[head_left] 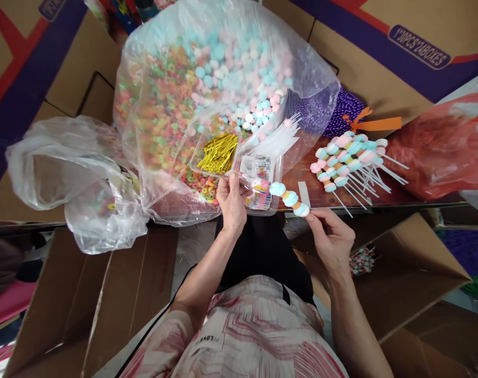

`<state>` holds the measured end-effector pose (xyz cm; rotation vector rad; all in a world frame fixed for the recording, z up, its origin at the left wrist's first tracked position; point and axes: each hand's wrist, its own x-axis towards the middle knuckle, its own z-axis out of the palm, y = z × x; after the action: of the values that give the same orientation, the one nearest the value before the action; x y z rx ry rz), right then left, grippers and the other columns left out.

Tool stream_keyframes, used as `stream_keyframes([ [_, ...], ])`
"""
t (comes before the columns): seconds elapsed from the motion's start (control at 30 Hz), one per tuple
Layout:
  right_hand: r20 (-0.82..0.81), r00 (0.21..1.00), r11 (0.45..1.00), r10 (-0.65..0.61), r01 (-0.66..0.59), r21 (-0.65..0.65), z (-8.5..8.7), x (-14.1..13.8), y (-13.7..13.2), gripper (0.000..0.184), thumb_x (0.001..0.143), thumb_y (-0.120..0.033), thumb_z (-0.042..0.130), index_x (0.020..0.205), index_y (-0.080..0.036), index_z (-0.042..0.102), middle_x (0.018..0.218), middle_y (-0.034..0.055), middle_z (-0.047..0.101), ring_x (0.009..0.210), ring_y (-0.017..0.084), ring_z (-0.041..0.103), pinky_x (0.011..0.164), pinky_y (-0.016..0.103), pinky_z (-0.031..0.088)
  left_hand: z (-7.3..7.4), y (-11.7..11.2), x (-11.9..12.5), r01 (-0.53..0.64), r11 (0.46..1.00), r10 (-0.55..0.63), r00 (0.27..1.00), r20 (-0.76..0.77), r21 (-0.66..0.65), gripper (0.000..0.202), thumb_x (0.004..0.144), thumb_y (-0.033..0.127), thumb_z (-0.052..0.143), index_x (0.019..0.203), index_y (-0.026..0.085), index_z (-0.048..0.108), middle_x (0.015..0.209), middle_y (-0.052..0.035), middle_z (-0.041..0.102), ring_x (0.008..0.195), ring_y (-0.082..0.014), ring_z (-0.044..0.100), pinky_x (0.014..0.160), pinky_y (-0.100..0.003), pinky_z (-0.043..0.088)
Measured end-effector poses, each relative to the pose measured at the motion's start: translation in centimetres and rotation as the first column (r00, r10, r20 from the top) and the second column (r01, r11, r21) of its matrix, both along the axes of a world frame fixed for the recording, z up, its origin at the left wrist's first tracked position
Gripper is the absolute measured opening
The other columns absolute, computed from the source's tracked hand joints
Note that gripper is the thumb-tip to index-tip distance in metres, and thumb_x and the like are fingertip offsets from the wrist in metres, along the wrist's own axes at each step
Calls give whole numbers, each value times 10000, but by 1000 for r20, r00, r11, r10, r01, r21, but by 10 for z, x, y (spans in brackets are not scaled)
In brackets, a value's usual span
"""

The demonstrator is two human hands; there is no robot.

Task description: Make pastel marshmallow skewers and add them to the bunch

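Foreground: open cartons [415, 273] flank the seated person. Left hand [233, 202] pinches a candy skewer's [289, 198] wrapped end, right hand [332, 235] its tip, at the brown table's [317, 197] edge; beyond, bagged candy [207, 68], printed boxes [372, 58].

Between your left hand [231, 205] and right hand [333, 239] lies one skewer [290, 198]. On the table [296, 176], behind your left hand, a tray [193, 160] holds ties [219, 153]; to its right, a second tray [280, 178] holds sticks [277, 137]. The bag of candy [313, 68] lies behind both. Farther right rest the skewer pile [347, 157], then a carrier bag [423, 144]. Cartons [352, 52] stand at the back. Below, open boxes [415, 283] flank you, left and right.
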<state>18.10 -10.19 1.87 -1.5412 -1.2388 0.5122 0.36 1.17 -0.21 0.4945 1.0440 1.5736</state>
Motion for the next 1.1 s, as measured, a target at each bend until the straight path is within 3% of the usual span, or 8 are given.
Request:
stream_keyframes([
  [0.1,-247,967,997,-53,37,-68,-9,-5,1,172,914,-358,728,835,-205,720,665,-32,564,584,103,464,534,251,354,-2,0,1,-17,1000,17,1000,-1,13,578,693,673,845,772,212,505,679,60,557,577,-74,561,548,-190,497],
  [0.17,-409,912,996,-34,-2,-87,-10,-13,5,190,903,-386,743,854,-207,704,667,-41,547,543,82,409,496,239,302,-2,-1,3,-34,999,35,999,-9,35,567,699,663,846,767,211,510,684,58,560,593,-79,565,559,-195,505],
  [0.33,-615,785,995,73,-102,-12,8,-42,23,198,911,-405,721,884,-220,656,831,0,672,501,55,381,456,228,257,3,-9,9,-75,994,80,995,-52,84,539,723,654,833,788,205,543,761,37,608,683,-94,605,656,-222,555],
  [0.53,-625,771,970,120,-225,-91,24,-56,36,294,876,-498,748,852,-217,664,612,-38,555,488,83,490,410,198,238,3,-20,14,-39,990,59,988,-146,137,471,792,640,787,834,205,610,804,17,646,735,-111,627,727,-239,555],
  [0.63,-634,751,952,187,-298,-72,25,-58,39,274,866,-468,770,830,-209,689,669,-29,591,466,72,511,393,206,232,0,-29,15,62,986,-31,980,-198,155,422,817,603,787,822,199,665,823,-3,689,753,-119,642,751,-243,552],
  [0.77,-537,823,970,183,-241,-39,21,-56,44,226,901,-418,748,827,-205,724,722,-22,648,420,47,442,388,224,264,1,-35,11,179,974,-160,978,-137,136,406,847,613,751,914,217,700,879,-13,713,761,-128,670,768,-268,573],
  [0.93,-452,878,976,157,-208,-64,17,-54,44,232,920,-422,726,833,-207,726,633,-36,621,419,64,453,401,227,304,9,-30,4,106,987,-102,994,-44,121,426,788,560,831,732,200,611,761,26,608,710,-104,604,668,-217,528],
  [1.1,-468,871,979,148,-194,-53,16,-58,41,241,934,-438,699,842,-216,702,785,10,751,427,68,452,404,240,352,10,-28,7,-2,999,2,1000,-1,39,478,745,588,851,705,205,568,763,19,638,770,-127,636,722,-241,535],
])
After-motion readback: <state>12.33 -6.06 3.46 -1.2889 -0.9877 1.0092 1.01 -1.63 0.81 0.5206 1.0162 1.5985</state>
